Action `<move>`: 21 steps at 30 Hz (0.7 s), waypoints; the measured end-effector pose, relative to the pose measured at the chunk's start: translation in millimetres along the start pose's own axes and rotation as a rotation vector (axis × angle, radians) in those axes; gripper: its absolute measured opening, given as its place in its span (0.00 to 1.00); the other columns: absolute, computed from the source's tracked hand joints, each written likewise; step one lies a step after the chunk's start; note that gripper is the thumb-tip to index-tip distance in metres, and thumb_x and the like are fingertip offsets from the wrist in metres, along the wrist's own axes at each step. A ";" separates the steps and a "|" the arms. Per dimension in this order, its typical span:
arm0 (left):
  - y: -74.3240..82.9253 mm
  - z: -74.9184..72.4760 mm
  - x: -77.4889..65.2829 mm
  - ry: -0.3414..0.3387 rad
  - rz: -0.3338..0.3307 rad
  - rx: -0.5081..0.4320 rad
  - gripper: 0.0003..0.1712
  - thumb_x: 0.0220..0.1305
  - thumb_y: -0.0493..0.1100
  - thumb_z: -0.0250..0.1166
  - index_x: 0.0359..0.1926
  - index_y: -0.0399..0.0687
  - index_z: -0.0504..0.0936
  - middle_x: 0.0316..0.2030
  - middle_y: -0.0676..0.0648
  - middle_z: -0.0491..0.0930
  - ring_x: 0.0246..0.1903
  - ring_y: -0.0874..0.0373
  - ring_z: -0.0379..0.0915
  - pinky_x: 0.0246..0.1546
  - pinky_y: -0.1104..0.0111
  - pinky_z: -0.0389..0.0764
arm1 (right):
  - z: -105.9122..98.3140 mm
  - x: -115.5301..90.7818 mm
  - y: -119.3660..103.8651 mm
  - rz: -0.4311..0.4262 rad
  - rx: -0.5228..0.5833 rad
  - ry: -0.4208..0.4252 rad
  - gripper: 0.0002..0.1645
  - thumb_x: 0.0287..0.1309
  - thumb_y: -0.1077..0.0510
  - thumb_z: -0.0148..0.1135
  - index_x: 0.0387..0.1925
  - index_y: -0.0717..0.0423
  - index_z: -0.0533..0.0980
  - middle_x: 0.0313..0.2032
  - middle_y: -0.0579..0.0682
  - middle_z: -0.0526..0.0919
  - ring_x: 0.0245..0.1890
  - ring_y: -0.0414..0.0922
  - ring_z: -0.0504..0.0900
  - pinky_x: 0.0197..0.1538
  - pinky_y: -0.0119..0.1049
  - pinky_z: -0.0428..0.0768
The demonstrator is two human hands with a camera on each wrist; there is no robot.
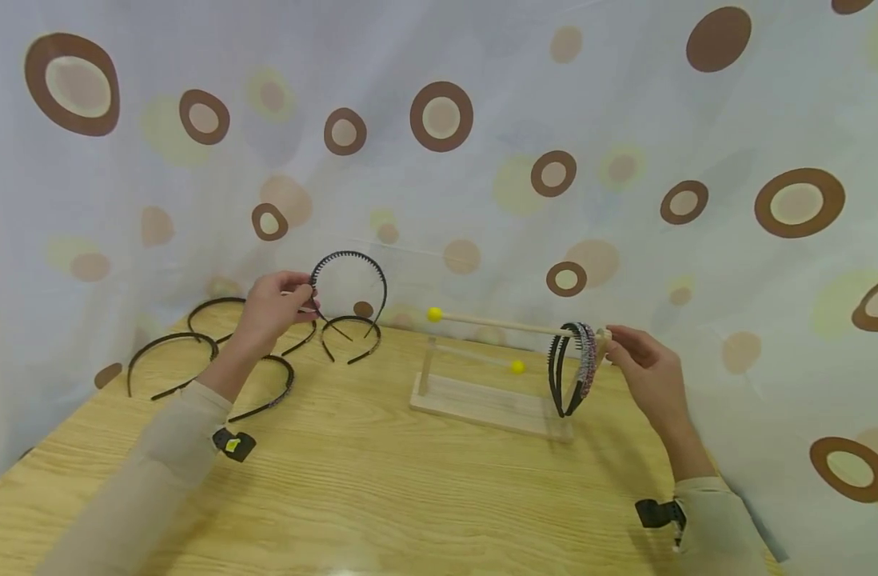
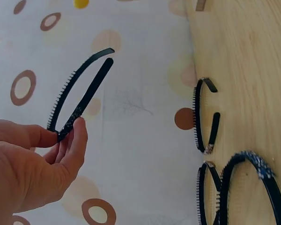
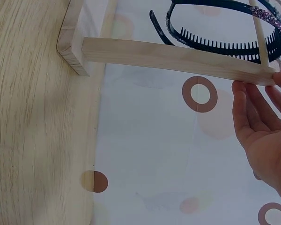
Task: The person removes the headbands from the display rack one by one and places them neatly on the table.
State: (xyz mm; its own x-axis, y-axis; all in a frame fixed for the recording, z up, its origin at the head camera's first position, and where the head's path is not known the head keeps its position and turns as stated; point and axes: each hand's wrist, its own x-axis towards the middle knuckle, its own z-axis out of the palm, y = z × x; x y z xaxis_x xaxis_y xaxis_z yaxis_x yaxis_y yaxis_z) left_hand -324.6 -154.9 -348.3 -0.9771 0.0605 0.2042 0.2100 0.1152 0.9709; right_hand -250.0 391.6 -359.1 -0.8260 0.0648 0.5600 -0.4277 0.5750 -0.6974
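Note:
My left hand (image 1: 269,308) pinches a black toothed headband (image 1: 349,254) between thumb and fingers, raised above the table's far edge. In the left wrist view the headband (image 2: 90,95) points its open ends up and away from the hand (image 2: 42,164). At the right, my right hand (image 1: 651,372) grips the top of a post on a wooden rack (image 1: 492,406). Thumb and fingertips meet the post (image 3: 178,58) at its end in the right wrist view. Black headbands with glittery trim (image 1: 588,364) hang on the rack's upper rod (image 1: 504,323), close to that post.
Several black headbands stand on the table's left side, including a plain-looking one (image 1: 169,336), a glittery one (image 1: 290,376) and a smaller one (image 1: 351,318). Yellow balls (image 1: 435,314) cap the rack's rods. A dotted cloth (image 1: 453,200) hangs behind the wooden table (image 1: 381,496).

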 end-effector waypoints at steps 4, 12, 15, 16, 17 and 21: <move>-13.8 -14.2 0.4 -0.147 -0.060 0.123 0.24 0.79 0.36 0.50 0.68 0.25 0.67 0.55 0.30 0.71 0.52 0.41 0.75 0.50 0.57 0.84 | -4.8 0.6 0.1 0.015 -0.008 0.008 0.21 0.72 0.53 0.63 0.60 0.60 0.80 0.52 0.49 0.85 0.44 0.37 0.84 0.46 0.25 0.82; -37.9 -30.0 2.3 -0.368 -0.124 0.263 0.17 0.80 0.35 0.50 0.58 0.22 0.73 0.47 0.33 0.75 0.45 0.41 0.78 0.49 0.51 0.84 | -7.5 -1.1 -1.1 0.057 -0.010 0.015 0.23 0.73 0.51 0.62 0.61 0.60 0.79 0.52 0.47 0.85 0.47 0.35 0.83 0.49 0.22 0.78; -43.1 -30.1 1.8 -0.431 -0.141 0.308 0.14 0.79 0.34 0.51 0.53 0.25 0.76 0.41 0.35 0.78 0.40 0.44 0.80 0.46 0.52 0.86 | -8.4 -1.9 -0.9 0.062 -0.016 0.023 0.23 0.73 0.50 0.62 0.61 0.60 0.80 0.52 0.47 0.85 0.48 0.34 0.82 0.50 0.22 0.76; -44.4 -29.6 1.7 -0.445 -0.150 0.321 0.14 0.79 0.34 0.52 0.52 0.25 0.77 0.39 0.35 0.78 0.38 0.45 0.80 0.45 0.52 0.86 | -8.6 -2.1 -0.8 0.061 -0.017 0.025 0.23 0.73 0.50 0.62 0.60 0.60 0.80 0.52 0.47 0.85 0.49 0.34 0.81 0.50 0.22 0.76; -45.2 -29.0 1.2 -0.453 -0.152 0.339 0.14 0.78 0.34 0.52 0.54 0.26 0.77 0.39 0.34 0.79 0.38 0.45 0.81 0.44 0.53 0.87 | -8.9 -2.3 -0.6 0.063 -0.017 0.027 0.23 0.73 0.50 0.62 0.60 0.59 0.80 0.52 0.46 0.85 0.49 0.34 0.81 0.50 0.22 0.76; -46.6 -25.5 -0.5 -0.461 -0.188 0.389 0.16 0.77 0.32 0.53 0.58 0.22 0.75 0.41 0.31 0.80 0.37 0.45 0.82 0.41 0.56 0.87 | -9.2 -1.6 1.4 0.056 -0.016 0.030 0.23 0.73 0.49 0.62 0.60 0.60 0.80 0.52 0.46 0.85 0.49 0.34 0.81 0.50 0.21 0.77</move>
State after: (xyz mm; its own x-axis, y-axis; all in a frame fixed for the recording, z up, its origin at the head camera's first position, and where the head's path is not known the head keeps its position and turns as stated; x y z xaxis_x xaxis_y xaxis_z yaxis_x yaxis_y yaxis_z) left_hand -334.8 -185.5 -390.5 -0.9010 0.4156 -0.1244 0.1187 0.5120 0.8508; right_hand -245.9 399.8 -356.9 -0.8372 0.1216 0.5332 -0.3746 0.5830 -0.7210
